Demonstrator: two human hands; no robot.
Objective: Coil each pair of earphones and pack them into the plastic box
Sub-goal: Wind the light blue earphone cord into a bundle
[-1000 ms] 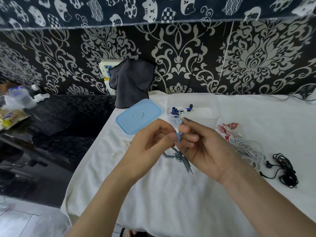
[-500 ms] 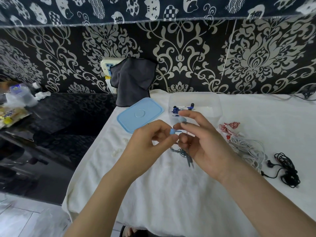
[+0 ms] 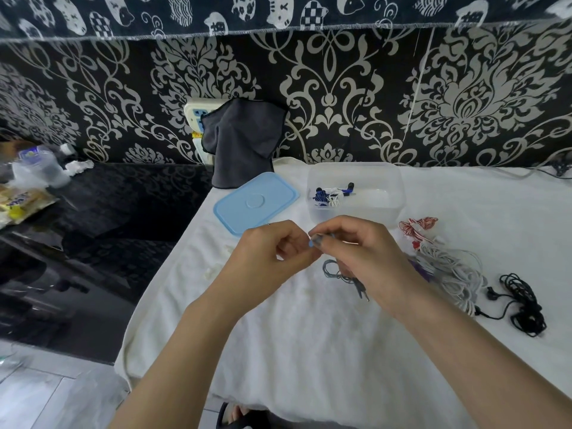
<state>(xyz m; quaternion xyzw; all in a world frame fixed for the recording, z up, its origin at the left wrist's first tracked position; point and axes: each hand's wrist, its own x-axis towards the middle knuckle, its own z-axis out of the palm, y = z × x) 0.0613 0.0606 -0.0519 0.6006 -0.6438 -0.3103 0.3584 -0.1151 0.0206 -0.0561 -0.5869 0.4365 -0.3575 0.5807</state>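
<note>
Both hands meet just in front of the plastic box (image 3: 355, 209). The left hand (image 3: 272, 255) has its grip curled, fingertips pinching the blue-grey earphones (image 3: 335, 272) at a small blue earbud; the right hand (image 3: 356, 252) pinches the same pair beside it, the cord hanging in loops to the white-covered surface (image 3: 309, 342). Inside the box lies a coiled blue-and-white pair (image 3: 329, 195). Left of the box rests the blue lid (image 3: 255, 202). Right of the box lie red-striped earphones (image 3: 416, 227), then white earphones (image 3: 455, 274), then black earphones (image 3: 523, 305).
</note>
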